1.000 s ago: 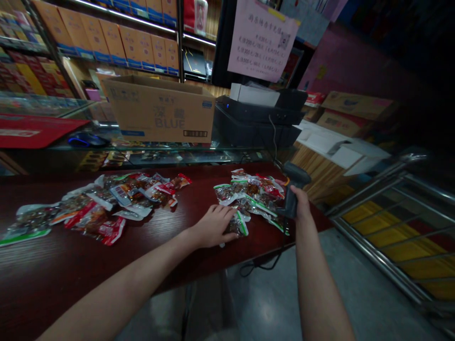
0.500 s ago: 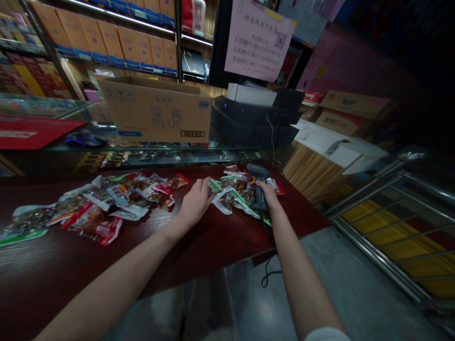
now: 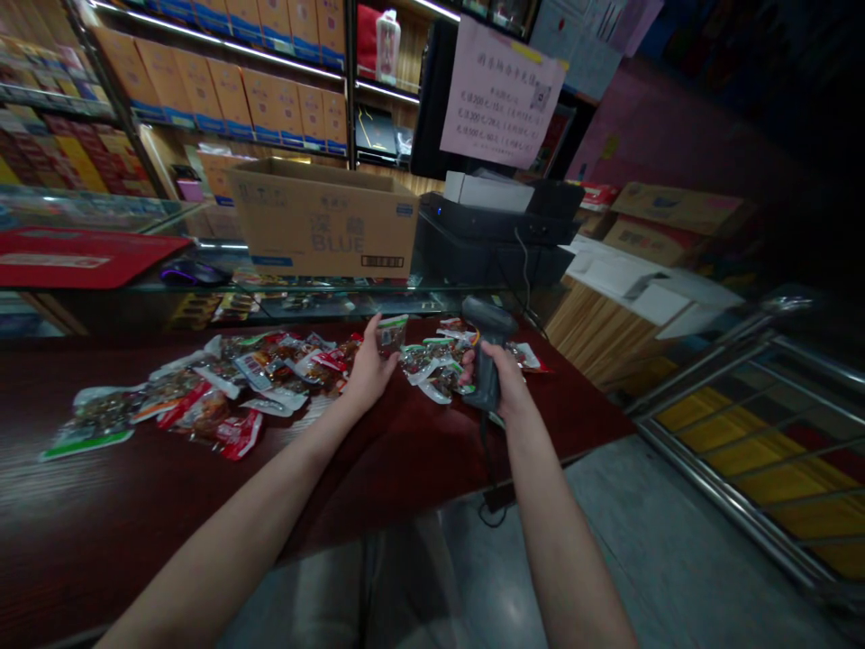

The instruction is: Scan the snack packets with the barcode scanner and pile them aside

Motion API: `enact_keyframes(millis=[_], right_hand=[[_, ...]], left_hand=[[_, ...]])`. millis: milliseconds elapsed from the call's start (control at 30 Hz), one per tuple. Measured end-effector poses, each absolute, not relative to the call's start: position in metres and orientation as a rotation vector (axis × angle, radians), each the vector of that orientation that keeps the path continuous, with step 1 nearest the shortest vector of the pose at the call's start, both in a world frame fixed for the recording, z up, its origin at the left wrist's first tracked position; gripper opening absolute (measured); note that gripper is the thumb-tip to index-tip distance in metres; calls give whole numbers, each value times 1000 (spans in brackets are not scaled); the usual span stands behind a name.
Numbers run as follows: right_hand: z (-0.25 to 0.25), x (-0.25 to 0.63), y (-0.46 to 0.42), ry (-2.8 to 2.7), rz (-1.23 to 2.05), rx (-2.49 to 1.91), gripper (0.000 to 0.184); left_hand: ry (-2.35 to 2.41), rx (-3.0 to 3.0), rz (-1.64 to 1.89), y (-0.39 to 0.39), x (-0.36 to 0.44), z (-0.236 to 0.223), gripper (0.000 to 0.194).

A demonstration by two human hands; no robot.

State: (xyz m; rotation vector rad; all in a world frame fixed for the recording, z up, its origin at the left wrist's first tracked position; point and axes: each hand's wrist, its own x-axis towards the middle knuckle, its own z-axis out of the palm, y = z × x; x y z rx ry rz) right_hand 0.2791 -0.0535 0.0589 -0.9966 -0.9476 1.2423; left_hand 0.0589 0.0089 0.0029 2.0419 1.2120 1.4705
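Our left hand (image 3: 368, 368) holds a small green-edged packet (image 3: 392, 334) between thumb and fingers over the dark red table (image 3: 378, 478). Our right hand (image 3: 511, 383) grips a dark handheld scanner (image 3: 487, 374) beside a pile of packets (image 3: 432, 368). A larger heap of packets (image 3: 209, 416) lies to our left, and behind the table we see an open cardboard box (image 3: 324, 230).

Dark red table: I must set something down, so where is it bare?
Bare: between the left packets and left forearm; between it and right forearm, in front of right packets. Crowded: farther back, around both packet groups and scanner.
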Motion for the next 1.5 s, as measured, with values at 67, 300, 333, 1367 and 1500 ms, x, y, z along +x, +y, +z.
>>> enact_keyframes(millis=[67, 300, 333, 1367, 1500], right_hand=[[56, 266, -49, -915, 1506, -831, 27], [26, 254, -34, -871, 1746, -669, 23], [23, 255, -34, -885, 1740, -687, 23], [15, 247, -47, -1099, 1762, -765, 25], [14, 251, -45, -1053, 1743, -745, 24]], left_hand=[[1201, 1914, 1485, 14, 57, 0, 86], [1158, 1840, 1531, 25, 42, -8, 92], [1179, 1887, 1529, 25, 41, -8, 86], [1294, 2138, 1263, 21, 52, -14, 73], [1394, 2259, 1177, 14, 53, -3, 71]])
